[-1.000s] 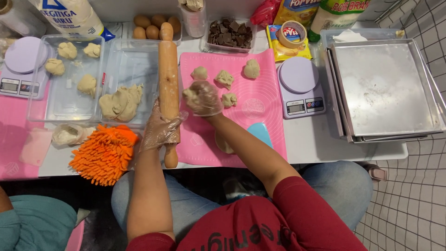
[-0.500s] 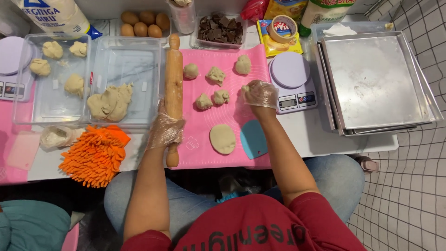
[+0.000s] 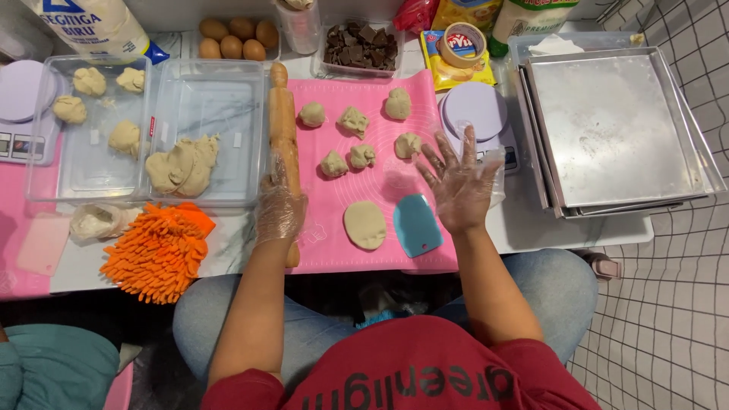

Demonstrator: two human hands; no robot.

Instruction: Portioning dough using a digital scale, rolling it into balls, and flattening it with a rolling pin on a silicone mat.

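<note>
My left hand (image 3: 279, 205), in a clear plastic glove, is closed around the lower part of a wooden rolling pin (image 3: 282, 121) that lies along the left edge of a pink baking mat (image 3: 380, 76). My right hand (image 3: 458, 182), also gloved, hovers open with fingers spread over the mat's right edge, holding nothing. Just left of it lie a blue dough scraper (image 3: 418, 225) and a flattened dough disc (image 3: 364, 224). Several small dough balls (image 3: 353, 120) sit higher up on the mat.
A purple kitchen scale (image 3: 474, 110) stands beside my right hand, with stacked metal baking trays (image 3: 615, 129) further right. At left are clear containers with a dough lump (image 3: 182, 163) and dough pieces (image 3: 89, 80), an orange mitt (image 3: 159, 250), eggs (image 3: 235, 38) and chocolate pieces (image 3: 361, 45).
My right hand set a dough piece down on the mat, then moved right and down and opened with fingers spread. My left hand stayed on the rolling pin.
</note>
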